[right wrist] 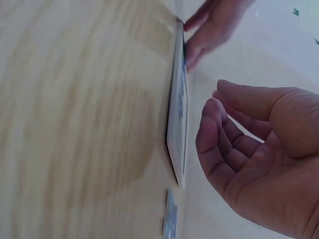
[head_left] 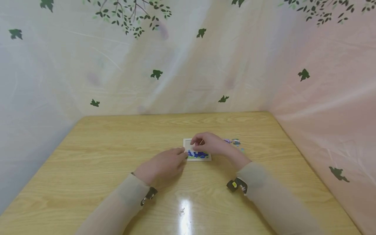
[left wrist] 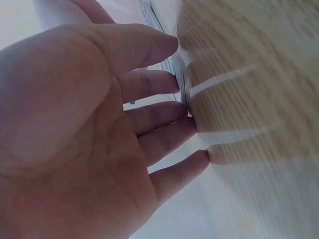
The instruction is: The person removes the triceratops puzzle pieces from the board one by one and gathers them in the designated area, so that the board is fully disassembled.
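Note:
A small jigsaw puzzle in a white frame (head_left: 207,159) lies on the table, its lower part filled with blue, white and green pieces. My left hand (head_left: 164,163) rests at the frame's left edge; in the left wrist view its fingers (left wrist: 162,127) are loosely extended, with tips at the frame and tabletop. Above the puzzle, my right hand (head_left: 210,143) hovers with bent fingers. The right wrist view shows this hand (right wrist: 264,144) apart from the frame (right wrist: 175,129), thumb near the index finger. No piece is visible between them.
Loose puzzle pieces (head_left: 236,142) lie right of the frame, partly hidden by the right forearm. Beneath everything is a wood-grain table (head_left: 117,140). Pale curtains (head_left: 182,58) with leaf prints hang behind it and at both sides.

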Available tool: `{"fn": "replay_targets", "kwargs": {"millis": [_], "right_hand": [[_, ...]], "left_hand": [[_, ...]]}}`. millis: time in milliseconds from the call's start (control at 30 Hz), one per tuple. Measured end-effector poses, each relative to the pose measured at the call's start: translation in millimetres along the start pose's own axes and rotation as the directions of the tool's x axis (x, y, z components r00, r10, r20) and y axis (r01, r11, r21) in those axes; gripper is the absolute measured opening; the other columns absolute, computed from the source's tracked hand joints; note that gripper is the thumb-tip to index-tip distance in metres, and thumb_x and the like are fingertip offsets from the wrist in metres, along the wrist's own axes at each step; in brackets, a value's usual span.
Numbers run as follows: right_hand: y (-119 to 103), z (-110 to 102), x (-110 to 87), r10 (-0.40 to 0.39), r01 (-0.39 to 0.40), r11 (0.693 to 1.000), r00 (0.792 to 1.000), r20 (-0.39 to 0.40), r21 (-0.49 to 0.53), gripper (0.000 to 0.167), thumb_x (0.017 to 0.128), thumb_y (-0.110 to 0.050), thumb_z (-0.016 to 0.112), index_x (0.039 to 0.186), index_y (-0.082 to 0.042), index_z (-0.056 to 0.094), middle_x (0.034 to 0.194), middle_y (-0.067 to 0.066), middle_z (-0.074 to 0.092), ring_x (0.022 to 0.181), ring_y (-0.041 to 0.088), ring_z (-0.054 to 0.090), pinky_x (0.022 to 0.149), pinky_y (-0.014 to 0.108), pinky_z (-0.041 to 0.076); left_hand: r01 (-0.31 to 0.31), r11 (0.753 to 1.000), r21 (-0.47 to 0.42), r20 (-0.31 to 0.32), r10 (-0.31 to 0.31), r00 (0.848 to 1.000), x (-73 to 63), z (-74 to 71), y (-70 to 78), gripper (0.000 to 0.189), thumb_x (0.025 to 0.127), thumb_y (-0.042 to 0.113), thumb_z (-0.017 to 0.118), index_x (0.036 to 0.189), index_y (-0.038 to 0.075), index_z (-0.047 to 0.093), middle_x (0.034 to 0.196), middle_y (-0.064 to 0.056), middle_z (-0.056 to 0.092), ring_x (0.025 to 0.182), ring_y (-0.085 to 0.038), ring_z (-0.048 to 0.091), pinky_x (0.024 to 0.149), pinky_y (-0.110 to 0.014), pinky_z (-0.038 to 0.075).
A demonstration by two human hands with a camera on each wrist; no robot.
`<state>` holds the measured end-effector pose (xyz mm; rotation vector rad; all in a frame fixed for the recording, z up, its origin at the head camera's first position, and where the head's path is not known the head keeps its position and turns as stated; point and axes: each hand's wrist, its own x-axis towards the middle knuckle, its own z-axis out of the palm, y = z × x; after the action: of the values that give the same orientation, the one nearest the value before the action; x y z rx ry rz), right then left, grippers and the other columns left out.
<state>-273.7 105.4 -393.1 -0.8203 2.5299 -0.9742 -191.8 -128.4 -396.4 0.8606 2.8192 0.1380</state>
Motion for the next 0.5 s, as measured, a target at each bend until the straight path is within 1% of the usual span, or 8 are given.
{"fn": "replay_targets", "kwargs": {"millis": [100, 233, 300, 433, 500], "right_hand": [[-6, 7, 5.5, -0.009, 0.009, 1.000, 1.000, 0.027, -0.010, 0.018, 0.109, -0.011, 0.072, 0.125, -0.007, 0.077, 0.107, 0.000, 0.074, 0.102, 0.018, 0.069, 0.096, 0.038, 0.062], [-9, 13, 9.5, 0.013, -0.013, 1.000, 0.999, 0.048, -0.012, 0.018, 0.109, -0.010, 0.070, 0.125, -0.005, 0.077, 0.103, 0.000, 0.074, 0.091, 0.014, 0.067, 0.087, 0.032, 0.060], [-9, 13, 10.1, 0.034, -0.034, 0.999, 0.998, 0.053, -0.009, 0.018, 0.108, -0.009, 0.071, 0.124, -0.005, 0.078, 0.102, -0.001, 0.074, 0.088, 0.013, 0.065, 0.084, 0.030, 0.059], [-9, 15, 11.4, 0.061, -0.060, 0.998, 0.996, 0.069, -0.009, 0.019, 0.104, -0.008, 0.076, 0.123, -0.005, 0.079, 0.102, -0.001, 0.074, 0.091, 0.014, 0.065, 0.084, 0.030, 0.059], [-9, 15, 12.2, 0.074, -0.073, 0.997, 0.994, 0.080, -0.010, 0.021, 0.102, -0.008, 0.079, 0.123, -0.006, 0.079, 0.102, -0.001, 0.074, 0.094, 0.014, 0.066, 0.086, 0.031, 0.060]], "left_hand": [[-0.016, 1.000, -0.007, -0.001, 0.016, 1.000, -0.5, -0.8, -0.9, 0.051, 0.120, 0.030, 0.048, 0.164, 0.004, 0.052, 0.170, -0.017, 0.047, 0.156, -0.035, 0.046, 0.131, -0.050, 0.039], [-0.032, 0.999, -0.027, 0.010, 0.033, 0.999, -1.5, -4.5, -1.1, 0.051, 0.120, 0.028, 0.049, 0.163, 0.002, 0.052, 0.170, -0.019, 0.047, 0.156, -0.037, 0.045, 0.131, -0.051, 0.039], [-0.028, 0.999, -0.042, 0.018, 0.029, 0.999, -2.4, -6.8, -1.1, 0.051, 0.119, 0.028, 0.049, 0.164, 0.002, 0.051, 0.171, -0.019, 0.045, 0.158, -0.036, 0.044, 0.132, -0.050, 0.037], [-0.016, 0.997, -0.081, 0.044, 0.020, 0.999, -4.2, -10.6, -2.0, 0.052, 0.118, 0.025, 0.048, 0.164, 0.000, 0.048, 0.174, -0.018, 0.040, 0.160, -0.034, 0.040, 0.133, -0.047, 0.034], [-0.026, 0.995, -0.098, 0.052, 0.031, 0.998, -4.5, -11.3, -2.8, 0.049, 0.117, 0.021, 0.049, 0.160, -0.002, 0.050, 0.174, -0.019, 0.040, 0.160, -0.034, 0.040, 0.133, -0.047, 0.035]]}}
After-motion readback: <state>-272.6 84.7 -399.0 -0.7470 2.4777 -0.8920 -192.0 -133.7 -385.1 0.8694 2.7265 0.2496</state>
